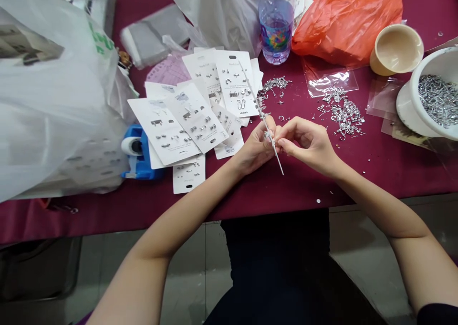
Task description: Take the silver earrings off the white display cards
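Arms; tub holds metal pieces.

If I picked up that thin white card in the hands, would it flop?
Probably not much: the card looks nearly straight though the left hand grips only part of it. It's likely light, being so thin. The little metal pieces might snag on things, since they stick out.

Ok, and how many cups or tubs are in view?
2: the beige cup by the orange bag, and the white tub holding metal pieces, cut off at the right edge. More could be hidden.
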Tool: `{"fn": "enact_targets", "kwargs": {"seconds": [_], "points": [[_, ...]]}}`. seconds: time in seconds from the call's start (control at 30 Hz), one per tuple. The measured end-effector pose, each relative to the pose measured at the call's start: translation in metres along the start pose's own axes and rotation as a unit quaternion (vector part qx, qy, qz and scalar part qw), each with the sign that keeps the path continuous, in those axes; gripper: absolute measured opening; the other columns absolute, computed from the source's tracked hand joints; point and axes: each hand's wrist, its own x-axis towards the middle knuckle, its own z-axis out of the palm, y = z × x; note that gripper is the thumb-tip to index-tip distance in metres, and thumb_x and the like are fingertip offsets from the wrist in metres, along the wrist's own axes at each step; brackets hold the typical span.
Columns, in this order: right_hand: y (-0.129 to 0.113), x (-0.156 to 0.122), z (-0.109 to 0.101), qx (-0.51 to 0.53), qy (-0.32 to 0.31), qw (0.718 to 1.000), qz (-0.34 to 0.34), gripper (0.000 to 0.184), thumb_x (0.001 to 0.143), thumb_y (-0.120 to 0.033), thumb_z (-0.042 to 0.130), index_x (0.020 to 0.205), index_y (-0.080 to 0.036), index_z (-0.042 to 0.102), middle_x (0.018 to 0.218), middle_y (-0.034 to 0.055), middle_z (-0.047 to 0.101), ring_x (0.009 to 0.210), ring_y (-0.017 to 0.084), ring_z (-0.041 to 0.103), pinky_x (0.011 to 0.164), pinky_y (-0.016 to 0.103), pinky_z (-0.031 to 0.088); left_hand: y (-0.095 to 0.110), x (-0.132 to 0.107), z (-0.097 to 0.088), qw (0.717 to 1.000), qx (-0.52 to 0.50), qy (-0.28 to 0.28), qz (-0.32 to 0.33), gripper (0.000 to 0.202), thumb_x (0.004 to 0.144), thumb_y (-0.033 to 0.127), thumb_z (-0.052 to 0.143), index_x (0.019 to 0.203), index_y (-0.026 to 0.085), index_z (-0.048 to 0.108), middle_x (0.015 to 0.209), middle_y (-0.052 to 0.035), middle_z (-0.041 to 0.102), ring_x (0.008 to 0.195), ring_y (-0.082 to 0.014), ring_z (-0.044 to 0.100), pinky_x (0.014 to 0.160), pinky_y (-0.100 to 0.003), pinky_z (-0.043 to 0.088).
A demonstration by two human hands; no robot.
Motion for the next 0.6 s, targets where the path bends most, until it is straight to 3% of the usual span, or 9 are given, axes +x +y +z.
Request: {"fn": "enact_targets", "kwargs": {"seconds": [0.37,0.47,0.6], "points": [[0.005,0.001,0.000,-0.113,-0.009,0.992,-0.059,0.009,0.086,-0.010,0.061,0.083,-0.018,0.059,0.071,-0.0038,0.059,0.060,0.007,0.053,0.060,0.023,0.047,-0.002,0.000,-0.003,0.998,0.052,-0.009,0.028,0.051,0.063,0.039,0.095,0.070,0.019,0.049,0.061,0.0077,0.054,0.055,-0.0051,0.053,0.055,-0.016,0.045],[0.003,0.006,-0.011,-0.085,0.005,0.996,-0.040,0.011,0.091,-0.024,0.068,0.086,-0.018,0.061,0.077,-0.0009,0.065,0.067,0.010,0.060,0.064,0.025,0.051,-0.002,0.003,-0.001,0.993,0.096,0.013,0.063,0.051,0.064,0.047,0.094,0.077,0.020,0.052,0.065,0.0077,0.055,0.060,-0.0058,0.056,0.060,-0.017,0.048],[-0.003,0.010,-0.030,-0.040,-0.014,0.999,0.012,0.039,0.096,-0.058,0.060,0.103,-0.020,0.066,0.098,0.0048,0.072,0.092,0.018,0.070,0.080,0.033,0.060,-0.004,0.009,-0.005,0.960,0.208,0.089,0.165,0.051,0.072,0.056,0.086,0.082,0.021,0.051,0.079,0.0042,0.059,0.077,-0.0087,0.062,0.071,-0.020,0.051]]}}
